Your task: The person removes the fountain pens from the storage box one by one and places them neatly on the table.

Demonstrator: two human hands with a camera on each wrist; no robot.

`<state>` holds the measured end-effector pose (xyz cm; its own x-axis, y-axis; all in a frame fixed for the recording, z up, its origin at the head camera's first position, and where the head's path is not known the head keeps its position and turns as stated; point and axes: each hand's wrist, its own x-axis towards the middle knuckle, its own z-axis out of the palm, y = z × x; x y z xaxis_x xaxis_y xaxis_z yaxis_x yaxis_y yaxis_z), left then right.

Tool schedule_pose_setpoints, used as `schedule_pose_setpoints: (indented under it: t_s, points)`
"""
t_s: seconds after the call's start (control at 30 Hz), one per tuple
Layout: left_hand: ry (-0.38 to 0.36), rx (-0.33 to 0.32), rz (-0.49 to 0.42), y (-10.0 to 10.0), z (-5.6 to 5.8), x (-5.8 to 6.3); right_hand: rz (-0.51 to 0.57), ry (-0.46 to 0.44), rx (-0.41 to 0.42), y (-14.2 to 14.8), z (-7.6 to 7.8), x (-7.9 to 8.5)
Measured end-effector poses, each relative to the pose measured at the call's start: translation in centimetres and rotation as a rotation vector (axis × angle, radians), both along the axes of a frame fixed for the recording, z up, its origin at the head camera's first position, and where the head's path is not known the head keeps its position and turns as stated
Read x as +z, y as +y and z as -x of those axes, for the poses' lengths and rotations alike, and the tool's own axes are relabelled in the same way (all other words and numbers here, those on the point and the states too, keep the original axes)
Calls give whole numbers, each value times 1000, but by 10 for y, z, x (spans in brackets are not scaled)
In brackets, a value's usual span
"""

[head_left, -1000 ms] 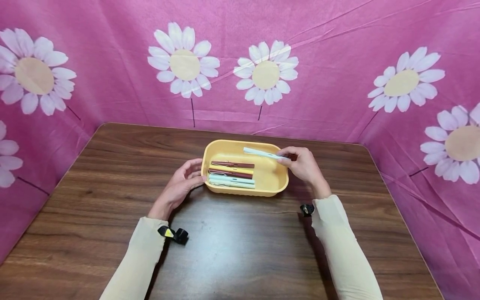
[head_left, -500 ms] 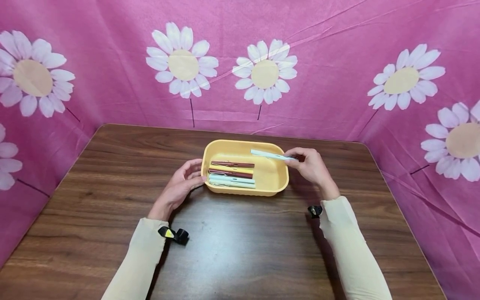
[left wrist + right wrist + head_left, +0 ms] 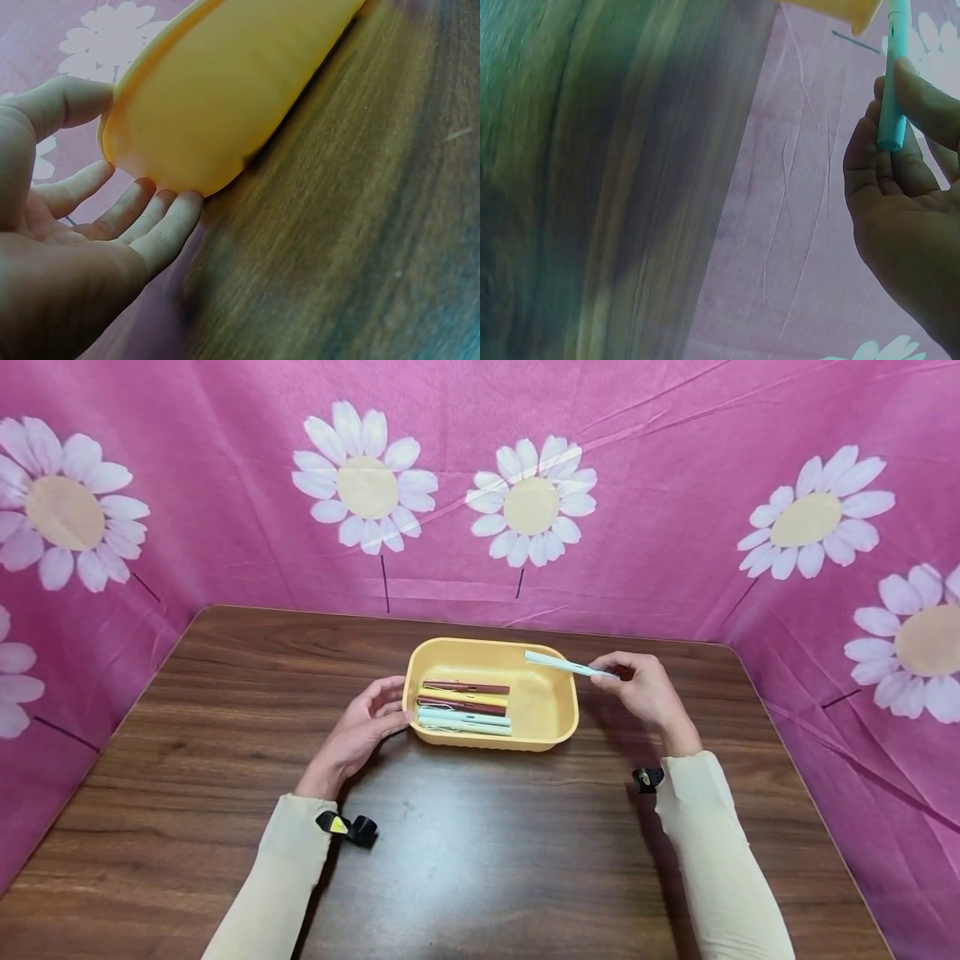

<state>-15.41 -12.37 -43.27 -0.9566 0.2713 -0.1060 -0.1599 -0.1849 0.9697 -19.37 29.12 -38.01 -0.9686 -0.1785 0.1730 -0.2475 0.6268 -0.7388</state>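
Prob. makeshift booth: pink floral cloth (image 3: 660,539) on 3 sides of tbl (image 3: 480,877).

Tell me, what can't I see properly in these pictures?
Head view: part of the pale blue pen, covered by the right hand.
Left wrist view: inside the yellow tray, hidden by its wall.
Right wrist view: the pen's far end, cut off by the top edge.
Head view: any lettering on the pens, too small.

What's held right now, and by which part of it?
A light blue pen, pinched in the right grip near its end away from the yellow tray. The left grip touches the tray's left end.
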Motion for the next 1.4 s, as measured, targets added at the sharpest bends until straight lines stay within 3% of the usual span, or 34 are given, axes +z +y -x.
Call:
schedule_pose_setpoints:
  t_s: [0.23,0.73,1.13,1.4]
  points:
    - [1,0,-8,-1,0,-2,-35,5,-5,9,2,0]
    - [1,0,4,-2,-2,-2,-68,-72,-30,25,3,-5]
    - [18,-4,-1,-3,-1,-4,-19,-21,-34,37,8,-15]
    - [28,-16,20,-2,1,-4,9,-14,-89,53,7,-25]
